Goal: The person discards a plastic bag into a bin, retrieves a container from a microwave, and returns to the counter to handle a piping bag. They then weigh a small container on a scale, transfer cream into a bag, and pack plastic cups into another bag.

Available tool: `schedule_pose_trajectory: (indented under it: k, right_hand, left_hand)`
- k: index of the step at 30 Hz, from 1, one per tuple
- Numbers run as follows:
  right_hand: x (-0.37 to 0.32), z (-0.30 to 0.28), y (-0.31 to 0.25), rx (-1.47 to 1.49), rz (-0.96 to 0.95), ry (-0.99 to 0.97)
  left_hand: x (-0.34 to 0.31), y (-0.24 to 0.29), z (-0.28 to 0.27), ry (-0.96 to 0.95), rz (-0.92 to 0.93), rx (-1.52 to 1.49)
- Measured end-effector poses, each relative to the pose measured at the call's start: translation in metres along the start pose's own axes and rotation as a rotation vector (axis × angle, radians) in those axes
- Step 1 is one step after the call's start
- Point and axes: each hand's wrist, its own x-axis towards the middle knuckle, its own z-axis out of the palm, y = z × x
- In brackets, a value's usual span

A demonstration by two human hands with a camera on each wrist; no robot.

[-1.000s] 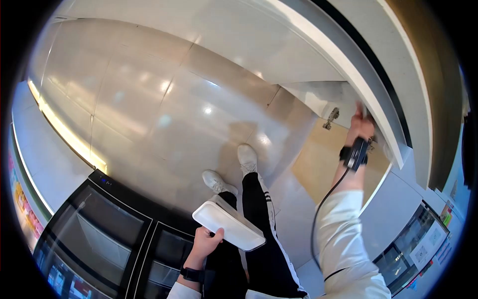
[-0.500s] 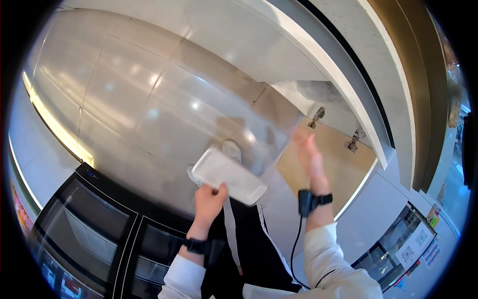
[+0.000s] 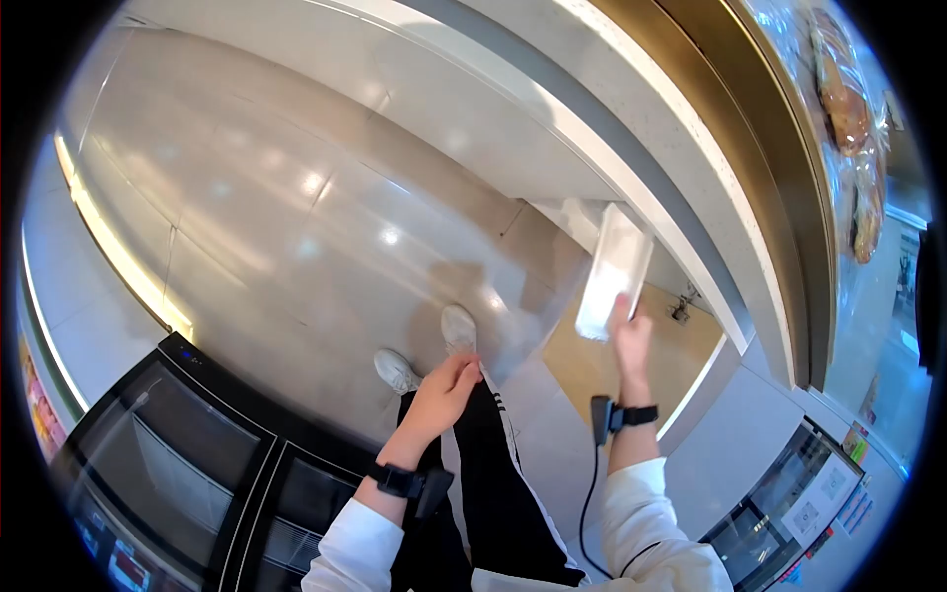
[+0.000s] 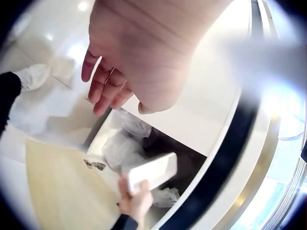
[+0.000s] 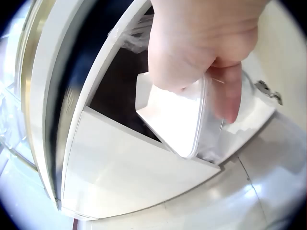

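Now, right hand (image 3: 632, 347) grips white container (image 3: 616, 268) by one end; container extends beyond its fingers, at cabinet opening (image 5: 121, 91). Left hand (image 3: 441, 397) is apart, fingers loosely bent, holding nothing.

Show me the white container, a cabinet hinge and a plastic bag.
White container (image 3: 616, 266): head view, its broad face.
Cabinet hinge (image 5: 264, 87): right wrist view, metal body.
Plastic bag (image 4: 121, 150): left wrist view, crumpled middle.

Legible text: none | white sheet (image 3: 820, 498): two square codes (image 3: 806, 517), unreadable
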Motion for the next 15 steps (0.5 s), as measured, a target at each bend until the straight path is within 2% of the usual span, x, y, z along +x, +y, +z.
schedule_pose_trajectory:
  k: [1, 3, 5, 6, 8, 9, 10, 11, 12, 13, 15]
  right_hand:
    - [0.018, -0.003, -0.02, -0.068, -0.103, 0.081]
    - [0.07, 0.001, -0.041, -0.135, -0.425, 0.322]
    - [0.132, 0.005, -0.027, 0.476, -0.362, -0.025]
    - [0.123, 0.007, -0.036, 0.481, -0.36, -0.025]
    - [0.091, 0.014, -0.085, 0.086, -0.17, -0.076]
    - [0.067, 0.016, -0.098, 0.204, -0.249, -0.207]
    - [0.054, 0.023, -0.068, 0.184, -0.448, -0.216]
    - [0.029, 0.01, -0.045, -0.184, -0.639, -0.181]
    - [-0.004, -0.013, -0.046, -0.447, -0.899, -0.168]
    - [-0.042, -0.047, -0.066, -0.578, -1.111, -0.166]
    - [-0.097, -0.095, -0.049, -0.555, -0.944, 0.248]
  left_hand:
    - [-0.009, -0.016, -0.007, 0.005, -0.059, -0.097]
    - [-0.03, -0.062, -0.025, 0.085, -0.126, -0.109]
    - [-0.059, -0.075, -0.047, 0.172, -0.212, -0.089]
    - [-0.074, -0.089, -0.056, 0.219, -0.287, -0.117]
    - [-0.099, -0.115, -0.072, 0.305, -0.384, -0.211]
    - [-0.113, -0.123, -0.076, 0.346, -0.412, -0.28]
    - [-0.126, -0.12, -0.078, 0.381, -0.441, -0.355]
    - [-0.139, -0.114, -0.081, 0.416, -0.463, -0.429]
    - [-0.153, -0.108, -0.084, 0.404, -0.392, -0.424]
    - [-0.168, -0.103, -0.087, 0.391, -0.318, -0.415]
    - [-0.192, -0.087, -0.098, 0.332, -0.263, -0.305]
